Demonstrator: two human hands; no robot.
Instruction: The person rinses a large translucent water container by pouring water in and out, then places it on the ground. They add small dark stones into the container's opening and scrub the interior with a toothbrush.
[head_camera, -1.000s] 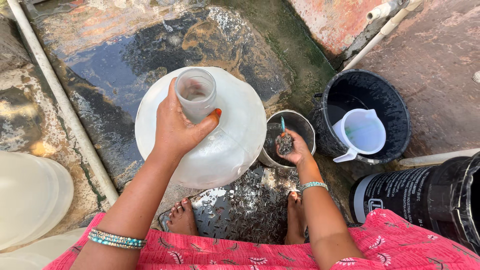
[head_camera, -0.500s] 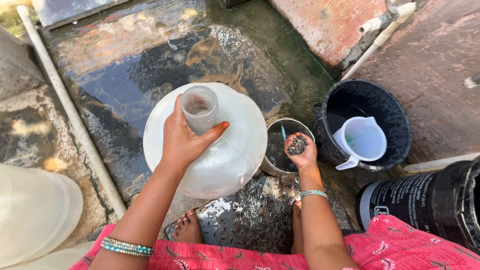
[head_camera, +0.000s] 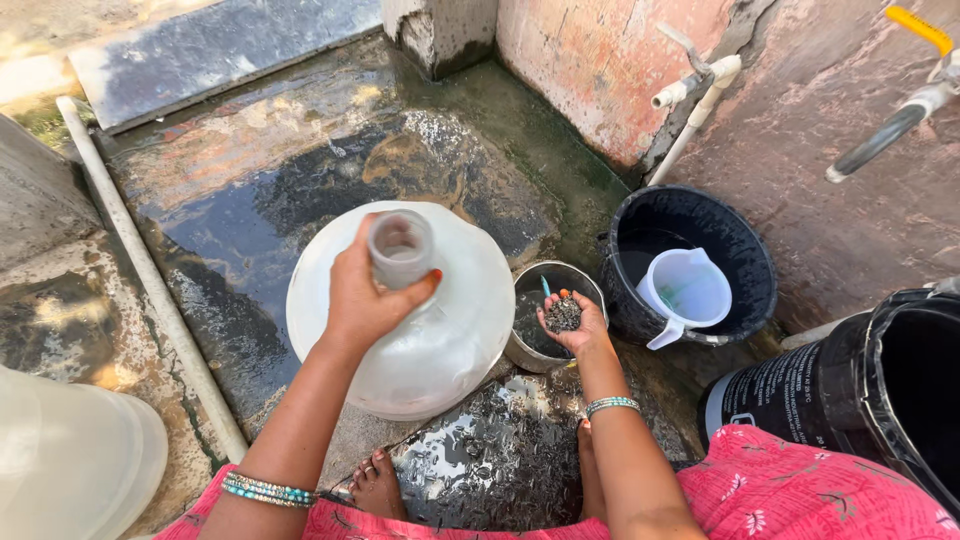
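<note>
A large translucent white water jug (head_camera: 440, 330) stands upright on wet stone, open neck up, beside a small steel bowl (head_camera: 535, 335).

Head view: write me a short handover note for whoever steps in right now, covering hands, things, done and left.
Left hand: closed around the neck of the big translucent jug, which stands upright on the wet floor.
Right hand: palm up, cupping dark grit over the small metal bowl.
Nearby: black bucket with a white mug inside, to the right.
Done: grit scooped into the palm.
Left: none of it visibly in the jug yet; its mouth is open.
</note>
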